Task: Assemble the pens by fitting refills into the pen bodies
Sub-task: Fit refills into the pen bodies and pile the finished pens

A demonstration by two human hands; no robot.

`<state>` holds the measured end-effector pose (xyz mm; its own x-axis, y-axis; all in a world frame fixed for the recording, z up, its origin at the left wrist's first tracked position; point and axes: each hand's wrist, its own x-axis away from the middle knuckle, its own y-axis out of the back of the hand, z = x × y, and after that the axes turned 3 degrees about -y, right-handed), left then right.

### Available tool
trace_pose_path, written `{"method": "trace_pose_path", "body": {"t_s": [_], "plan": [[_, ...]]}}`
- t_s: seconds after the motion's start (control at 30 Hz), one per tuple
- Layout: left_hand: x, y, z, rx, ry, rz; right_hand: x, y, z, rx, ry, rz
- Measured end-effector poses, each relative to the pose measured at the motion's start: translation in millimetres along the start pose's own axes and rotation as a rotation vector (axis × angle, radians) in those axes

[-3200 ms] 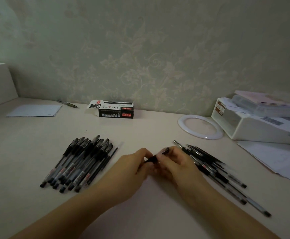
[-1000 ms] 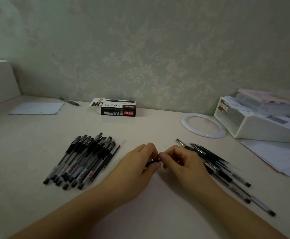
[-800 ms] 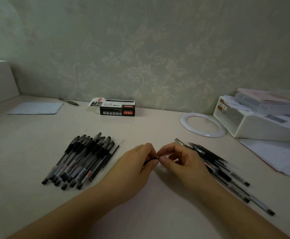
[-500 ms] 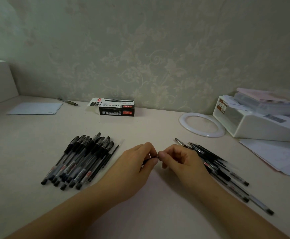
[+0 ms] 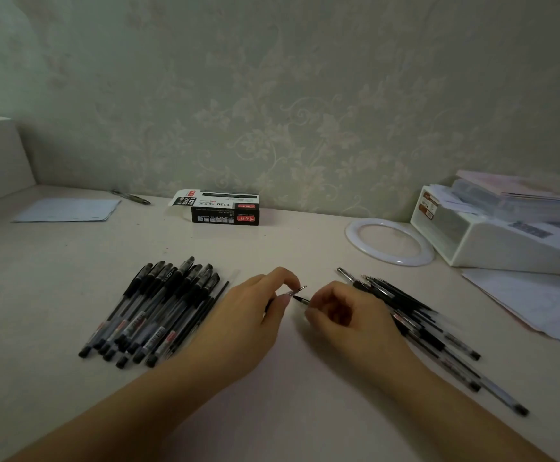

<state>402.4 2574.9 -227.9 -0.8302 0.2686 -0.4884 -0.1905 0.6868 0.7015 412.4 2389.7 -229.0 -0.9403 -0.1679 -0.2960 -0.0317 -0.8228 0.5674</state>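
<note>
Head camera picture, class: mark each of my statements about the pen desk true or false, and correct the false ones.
1. The capped pens lie in a row beside the left hand. True.
2. The pen box stands near the wall with an end flap open. True.
3. The right hand rests flat and empty on the desk. False: its fingers curl round a thin dark part, its tip pointing at the left hand.
4. The white ring lies on top of the loose pen parts. False: it lies apart, farther back, beside the white tray.
5. The left hand pinches a small shiny piece. True.
</note>
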Motion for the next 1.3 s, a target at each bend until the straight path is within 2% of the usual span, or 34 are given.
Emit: {"method": "trace_pose_path", "body": {"t_s": [0.13, 0.37, 0.47, 0.53, 0.67, 0.83, 0.9, 0.97, 1.0, 1.07, 1.17, 1.3], "plan": [[-0.4, 0.1, -0.5, -0.001, 0.006, 0.004, 2.2, -3.6, 1.0, 0.188, 0.09, 0.041], [0.8, 1.9, -3.1, 0.023, 0.035, 0.027, 3.0, -6.3, 2.1, 0.217, 0.113, 0.053], [-0.3, 3.0, -4.7, 0.065, 0.047, 0.003, 3.2, -5.8, 3.9, 0.192, 0.1, 0.007], [-0.6, 4.4, -7.5, 0.107, 0.032, -0.025, 2.6, -4.5, 7.4, 0.045, 0.056, -0.038], [-0.3, 4.5, -14.6, 0.166, -0.042, -0.001, 3.7, -2.4, 15.7, -0.385, -0.075, -0.008], [-1.0, 2.9, -14.9, 0.149, -0.077, -0.013, 2.2, 0.3, 14.0, -0.606, -0.223, -0.009], [-0.7, 2.0, -12.6, 0.117, -0.047, -0.025, -5.2, 9.2, 12.4, -0.713, -0.227, -0.158], [-0.4, 1.6, -8.6, 0.076, -0.001, -0.029, -12.7, 24.7, 11.1, -0.753, -0.182, -0.376], [-0.3, 1.7, -6.4, 0.05, 0.022, -0.031, -15.3, 33.0, 9.5, -0.693, -0.147, -0.469], [-0.2, 2.4, -3.3, -0.001, 0.072, -0.037, -17.0, 48.3, 2.4, -0.373, -0.062, -0.559], [0.7, 3.6, -2.3, -0.091, 0.11, -0.015, -15.9, 57.8, -9.1, 0.225, 0.019, -0.452], [1.4, 7.0, -5.4, -0.172, 0.116, 0.042, -11.7, 54.2, -18.2, 0.647, -0.053, -0.274]]}}
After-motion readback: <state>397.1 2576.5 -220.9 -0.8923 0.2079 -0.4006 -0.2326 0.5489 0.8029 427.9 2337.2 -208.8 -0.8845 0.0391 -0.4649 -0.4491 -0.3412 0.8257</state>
